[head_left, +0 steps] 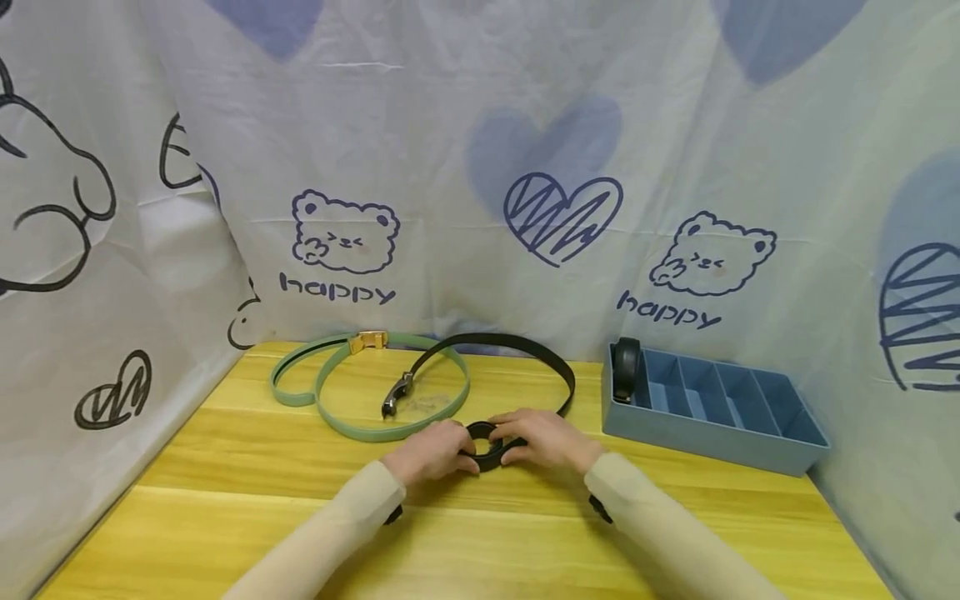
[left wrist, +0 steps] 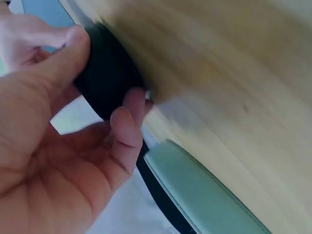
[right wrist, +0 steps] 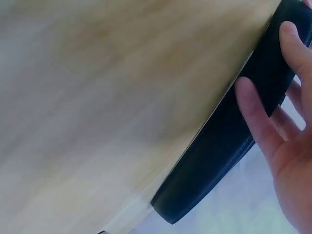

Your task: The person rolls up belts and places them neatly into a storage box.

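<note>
A black belt [head_left: 517, 340] lies on the table, one end wound into a small coil [head_left: 491, 462] between both hands. The rest arcs away behind the right hand to a dark metal buckle [head_left: 397, 392] at the far left. My left hand [head_left: 435, 450] grips the coil's left side; its thumb and fingertips pinch the wound strap [left wrist: 107, 73] in the left wrist view. From the other side, my right hand [head_left: 546, 437] holds the coil, with fingertips on the strap [right wrist: 209, 151] in the right wrist view. The buckle overlaps the ring of a green belt [head_left: 375, 434].
The green belt's gold buckle [head_left: 369, 340] sits near the back edge of the wooden table [head_left: 480, 550]. At the right stands a blue-grey divided box [head_left: 705, 433], a rolled black belt [head_left: 626, 371] in its leftmost compartment. A printed white cloth [head_left: 450, 167] hangs behind the table.
</note>
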Tool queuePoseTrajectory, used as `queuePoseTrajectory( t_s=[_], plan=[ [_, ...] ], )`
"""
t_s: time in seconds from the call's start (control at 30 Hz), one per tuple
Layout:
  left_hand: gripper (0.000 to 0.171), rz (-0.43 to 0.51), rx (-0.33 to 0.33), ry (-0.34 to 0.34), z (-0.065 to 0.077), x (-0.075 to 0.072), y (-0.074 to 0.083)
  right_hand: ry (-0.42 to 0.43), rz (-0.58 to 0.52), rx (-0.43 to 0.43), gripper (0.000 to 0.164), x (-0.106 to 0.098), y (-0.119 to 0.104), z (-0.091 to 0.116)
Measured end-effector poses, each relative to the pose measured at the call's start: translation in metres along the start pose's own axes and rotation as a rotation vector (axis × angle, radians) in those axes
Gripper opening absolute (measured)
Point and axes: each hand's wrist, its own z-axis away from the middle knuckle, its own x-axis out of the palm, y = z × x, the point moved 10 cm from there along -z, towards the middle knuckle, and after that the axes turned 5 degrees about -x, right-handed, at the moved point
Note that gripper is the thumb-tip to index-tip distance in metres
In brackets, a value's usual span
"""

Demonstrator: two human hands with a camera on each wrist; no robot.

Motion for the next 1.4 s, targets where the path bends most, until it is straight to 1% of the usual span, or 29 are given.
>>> queuePoseTrajectory(
  t_s=[0.07, 0.2, 0.27, 0.37, 0.47, 0.63, 0.73, 0.83, 1.0, 1.1, 1.23, 1.33, 1.4],
  plan=[
    [0.015, -0.026, 0.000, -0.004, 0.001, 0.001, -0.001, 0.006, 0.023, -0.016, 0.031, -0.001, -0.003, -0.002],
    [0.018, -0.068, -0.039, 0.023, 0.003, 0.001, -0.001, 0.065, 0.077, -0.028, 0.026, -0.005, -0.010, -0.006],
    [0.017, -0.063, -0.053, 0.047, 0.003, -0.001, 0.001, 0.097, 0.084, -0.020, 0.026, -0.007, -0.012, -0.006],
    [0.015, -0.032, -0.037, 0.064, 0.002, 0.000, 0.005, 0.124, 0.075, -0.021, 0.027, -0.007, -0.013, -0.005],
    [0.011, -0.002, 0.000, 0.059, 0.001, 0.002, 0.007, 0.118, 0.050, -0.027, 0.028, -0.006, -0.011, -0.003],
    [0.010, 0.022, 0.016, 0.015, -0.001, 0.002, 0.003, 0.058, 0.005, -0.017, 0.034, -0.004, 0.001, -0.001],
    [0.014, 0.008, 0.015, -0.017, -0.001, 0.004, -0.002, 0.024, 0.014, -0.020, 0.035, -0.001, 0.004, -0.002],
    [0.015, -0.006, -0.002, -0.026, -0.001, 0.005, -0.005, 0.040, 0.057, -0.030, 0.030, -0.001, 0.002, -0.005],
    [0.015, 0.016, -0.012, 0.014, 0.000, 0.002, -0.005, 0.114, 0.108, -0.039, 0.024, -0.007, -0.007, -0.009],
    [0.013, 0.047, -0.008, 0.016, 0.000, 0.002, -0.004, 0.104, 0.074, -0.035, 0.026, -0.004, -0.009, -0.007],
    [0.013, 0.096, -0.007, -0.033, -0.002, 0.004, -0.005, 0.056, -0.036, 0.006, 0.029, 0.001, -0.004, -0.002],
    [0.012, 0.114, 0.021, -0.083, -0.004, 0.006, -0.005, 0.019, -0.092, 0.010, 0.032, 0.002, 0.000, -0.001],
    [0.012, 0.118, 0.053, -0.103, -0.004, 0.006, -0.004, -0.010, -0.088, -0.008, 0.033, 0.003, 0.001, -0.002]
  ],
)
